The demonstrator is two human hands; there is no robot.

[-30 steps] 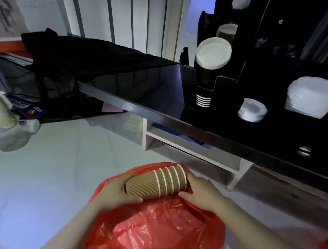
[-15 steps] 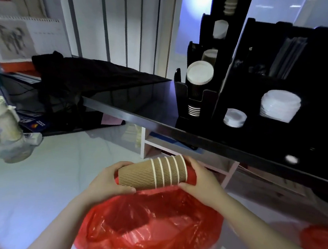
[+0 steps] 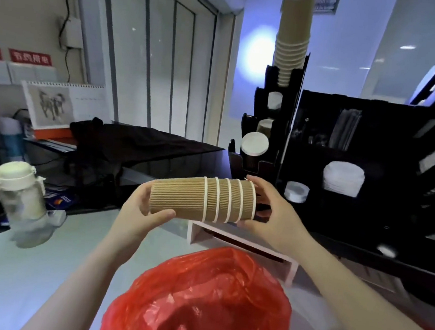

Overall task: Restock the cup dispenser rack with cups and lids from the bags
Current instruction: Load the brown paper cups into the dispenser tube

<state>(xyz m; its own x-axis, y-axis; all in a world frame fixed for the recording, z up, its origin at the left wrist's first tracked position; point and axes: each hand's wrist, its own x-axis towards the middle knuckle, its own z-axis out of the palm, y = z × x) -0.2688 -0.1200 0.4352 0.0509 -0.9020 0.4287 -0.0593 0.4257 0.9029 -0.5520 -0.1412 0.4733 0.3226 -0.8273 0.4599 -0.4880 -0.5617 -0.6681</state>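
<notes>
The nested stack of ribbed brown paper cups [image 3: 202, 201] lies sideways in the air above the crumpled red plastic bag [image 3: 199, 302], the left hand [image 3: 141, 210] and right hand [image 3: 272, 214] each with a curled grip on one end, not yet loaded into the black cup dispenser rack [image 3: 271, 132], which already holds some cups and lids.

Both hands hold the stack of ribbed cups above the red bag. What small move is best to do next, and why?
Probably turn the stack of ribbed cups upright and carry it toward the black rack. The left hand and right hand hold it sideways, clear of the red bag.
</notes>
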